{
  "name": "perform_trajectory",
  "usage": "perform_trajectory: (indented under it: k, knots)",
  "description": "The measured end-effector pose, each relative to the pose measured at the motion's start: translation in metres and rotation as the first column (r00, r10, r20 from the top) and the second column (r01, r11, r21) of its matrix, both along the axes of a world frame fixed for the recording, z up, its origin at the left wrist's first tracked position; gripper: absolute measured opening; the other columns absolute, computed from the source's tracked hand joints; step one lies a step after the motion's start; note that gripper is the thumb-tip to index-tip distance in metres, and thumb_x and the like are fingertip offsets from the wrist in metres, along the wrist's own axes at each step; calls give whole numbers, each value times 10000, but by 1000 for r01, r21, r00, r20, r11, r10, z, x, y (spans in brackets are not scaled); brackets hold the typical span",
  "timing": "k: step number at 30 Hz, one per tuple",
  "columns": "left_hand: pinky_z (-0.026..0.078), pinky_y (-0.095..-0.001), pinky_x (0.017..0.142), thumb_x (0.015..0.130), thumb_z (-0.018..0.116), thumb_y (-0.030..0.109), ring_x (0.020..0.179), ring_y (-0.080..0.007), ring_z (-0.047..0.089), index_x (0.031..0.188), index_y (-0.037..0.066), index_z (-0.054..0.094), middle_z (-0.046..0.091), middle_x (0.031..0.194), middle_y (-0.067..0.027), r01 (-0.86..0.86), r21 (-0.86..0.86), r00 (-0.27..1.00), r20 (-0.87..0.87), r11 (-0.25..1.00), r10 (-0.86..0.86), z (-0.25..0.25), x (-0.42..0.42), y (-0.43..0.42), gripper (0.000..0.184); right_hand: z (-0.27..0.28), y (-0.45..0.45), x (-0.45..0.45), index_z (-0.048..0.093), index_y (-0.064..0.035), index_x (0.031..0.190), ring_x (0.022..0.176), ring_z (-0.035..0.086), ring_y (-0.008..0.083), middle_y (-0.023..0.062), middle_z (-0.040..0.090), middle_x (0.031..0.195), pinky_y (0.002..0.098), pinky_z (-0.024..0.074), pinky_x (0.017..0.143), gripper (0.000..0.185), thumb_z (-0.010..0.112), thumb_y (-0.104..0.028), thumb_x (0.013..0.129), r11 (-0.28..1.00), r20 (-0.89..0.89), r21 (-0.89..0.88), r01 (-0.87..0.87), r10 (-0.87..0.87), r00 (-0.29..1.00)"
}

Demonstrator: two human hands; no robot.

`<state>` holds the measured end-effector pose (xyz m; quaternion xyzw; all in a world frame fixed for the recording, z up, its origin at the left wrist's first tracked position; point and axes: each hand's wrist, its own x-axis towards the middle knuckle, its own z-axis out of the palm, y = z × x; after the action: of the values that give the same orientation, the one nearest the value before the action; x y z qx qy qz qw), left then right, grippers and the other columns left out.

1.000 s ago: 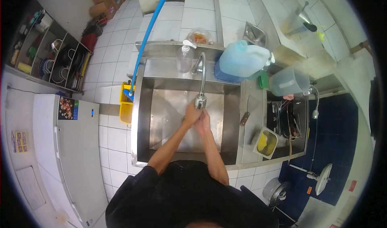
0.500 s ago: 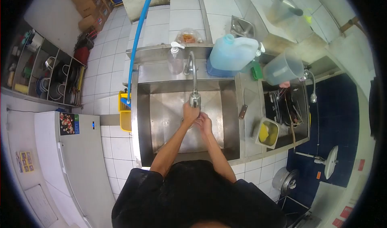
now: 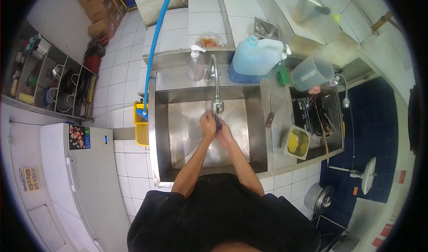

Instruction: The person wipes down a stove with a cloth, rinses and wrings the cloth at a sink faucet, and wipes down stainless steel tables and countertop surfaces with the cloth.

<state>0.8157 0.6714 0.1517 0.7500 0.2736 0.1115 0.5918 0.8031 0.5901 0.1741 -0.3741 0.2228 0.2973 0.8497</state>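
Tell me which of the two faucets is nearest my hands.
The faucet over the large left sink; the other faucet hangs right of the plastic pitcher.

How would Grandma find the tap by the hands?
Find the big sink. At its back, between a clear pump bottle and blue jug, stands the tap. Unlike the second tap farther right, its nozzle is by the left hand and right hand.

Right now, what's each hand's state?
Left hand: curled below the faucet head; can't tell if holding anything.
Right hand: partly curled beside it; contents can't be told.
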Motion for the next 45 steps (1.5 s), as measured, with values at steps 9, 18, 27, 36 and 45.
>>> perform_trajectory:
  k: [9, 18, 27, 36, 45]
  knots:
    - [507, -289, 730, 974, 604, 234, 838, -141, 626, 1079, 39, 652, 693, 955, -73, 276, -127, 950, 188, 953, -250, -51, -17, 53, 226, -15, -19, 20, 637, -22, 1087, 905, 635, 150, 55, 670, 965, 273, 505, 789, 215, 636, -16, 873, 850, 495, -455, 265, -5, 869]
    - [524, -382, 832, 849, 619, 53, 977, -217, 665, 1139, 58, 638, 689, 1063, -103, 260, 112, 911, 300, 959, -283, -3, -18, 34, 290, 29, -5, 29, 667, -42, 1011, 774, 683, 265, 139, 700, 833, 368, 524, 717, 266, 674, -24, 746, 649, 593, -706, 285, 320, 739]
    - [529, -318, 747, 902, 620, 132, 800, -190, 698, 1011, 10, 673, 722, 863, -124, 407, -46, 904, 168, 912, -394, 34, -21, 23, 172, 24, -28, 36, 605, -46, 848, 562, 518, 154, 52, 565, 617, 331, 444, 559, 190, 761, -88, 747, 360, 556, -831, 425, 497, 666]
    - [516, -337, 697, 883, 640, 124, 715, -193, 661, 1151, 36, 578, 673, 805, -92, 337, -64, 906, 292, 939, -306, 21, -30, 13, 289, 15, -33, 34, 682, -47, 965, 617, 574, 194, 105, 617, 696, 341, 450, 581, 161, 695, -119, 822, 685, 536, -724, 81, 485, 692]
    - [471, -444, 846, 789, 723, 263, 995, -340, 568, 1065, 82, 675, 583, 1009, -162, 349, 378, 879, 184, 858, -439, 32, -26, 17, 333, 38, -38, 25, 669, 2, 966, 1018, 575, 343, 213, 565, 1054, 388, 473, 836, 170, 593, -143, 919, 337, 575, -796, 504, 683, 451]
